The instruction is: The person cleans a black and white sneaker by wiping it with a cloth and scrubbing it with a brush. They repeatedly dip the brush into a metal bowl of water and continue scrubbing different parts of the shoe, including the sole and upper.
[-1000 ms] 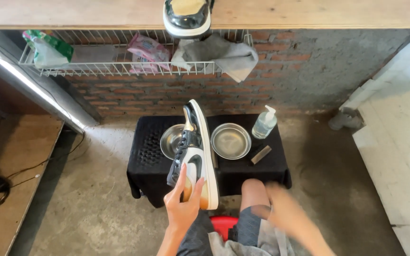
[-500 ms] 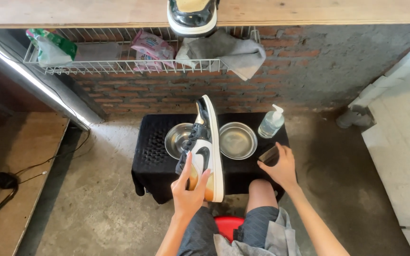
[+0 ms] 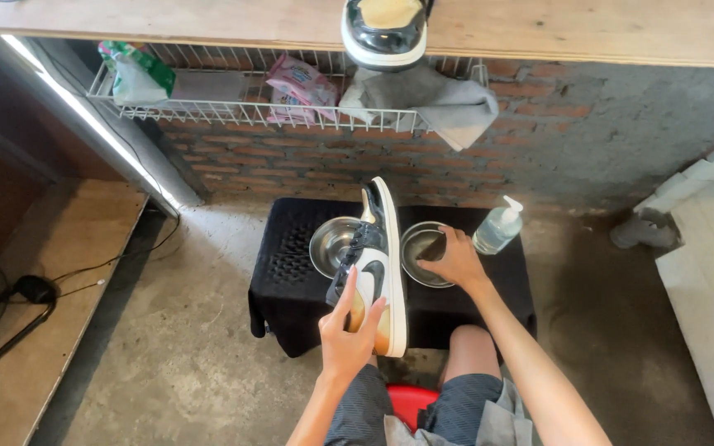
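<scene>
**Sneaker held up over a black stool, other hand at a steel bowl**

In the head view, the left hand [image 3: 347, 330] holds a sneaker [image 3: 372, 268] by its heel end. The fingers are clamped on the shoe: the thumb and one finger lie on the side that faces the camera, and the other fingers are hidden behind it. The sneaker is white, black and tan, with a white sole on its right edge, and its toe points away from the person. It is lifted above the black stool [image 3: 291, 281] and passes between two steel bowls.

The right hand [image 3: 456, 260] reaches forward and rests over the right bowl [image 3: 417, 248]. Its fingers are bent and close together, touching the bowl's inside. I cannot tell if they grip something small. The left bowl [image 3: 330, 242] stands just beside the sneaker, partly covered by it. A clear pump bottle [image 3: 497, 227] stands near the right hand, at the stool's back right corner.

Above, a wire rack [image 3: 233, 111] on the brick wall carries packets and a grey cloth [image 3: 444, 103]. A second sneaker [image 3: 386, 33] sits on the wooden shelf.
</scene>
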